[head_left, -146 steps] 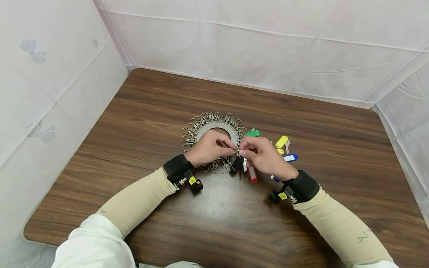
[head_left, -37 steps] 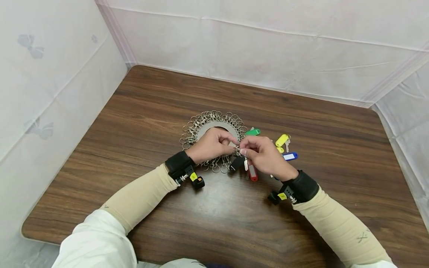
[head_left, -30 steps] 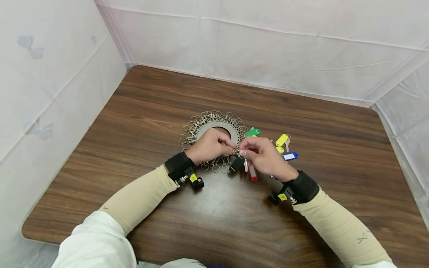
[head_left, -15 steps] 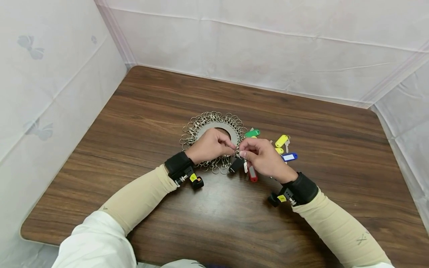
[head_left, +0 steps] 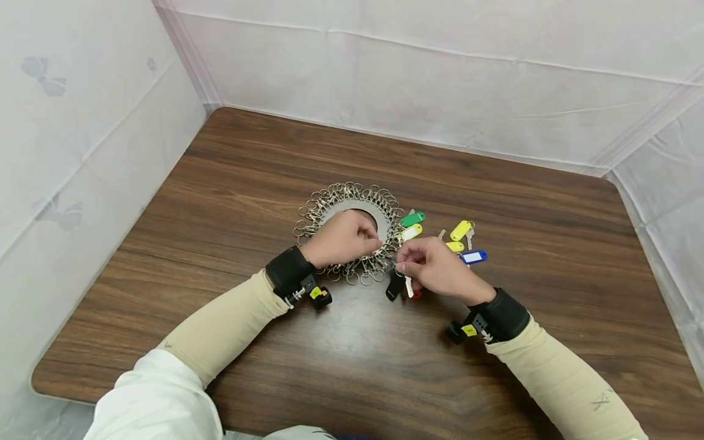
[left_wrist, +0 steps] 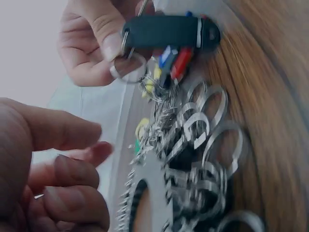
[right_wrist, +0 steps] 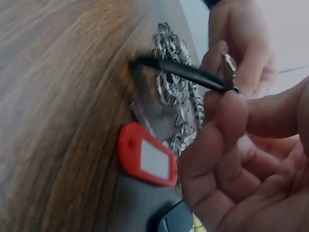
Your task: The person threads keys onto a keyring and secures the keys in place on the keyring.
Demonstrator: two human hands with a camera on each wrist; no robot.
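Note:
A metal disc (head_left: 352, 211) ringed with many clips and split rings lies mid-table. My left hand (head_left: 363, 241) rests on its near right rim. In the left wrist view, my left hand (left_wrist: 91, 142) has loosely curled fingers, and nothing shows between them and the thumb. Just right of the disc, my right hand (head_left: 404, 264) pinches a split ring that carries a black tag (head_left: 394, 286) and a silver key (head_left: 409, 286). The black tag (left_wrist: 164, 31) hangs free of the clips. A red tag (right_wrist: 147, 159) lies on the table under my right hand (right_wrist: 224, 92).
Loose key tags lie right of the disc: a green tag (head_left: 412, 218), three yellow tags (head_left: 411, 232) (head_left: 461, 230) (head_left: 454, 246) and a blue tag (head_left: 474, 256). White fabric walls (head_left: 440, 79) close in the brown table (head_left: 247, 165) on three sides.
My right hand has drawn the black tag and key away from the disc, toward me and slightly right. A yellow tag beside the disc is now uncovered. My left hand stays on the disc.

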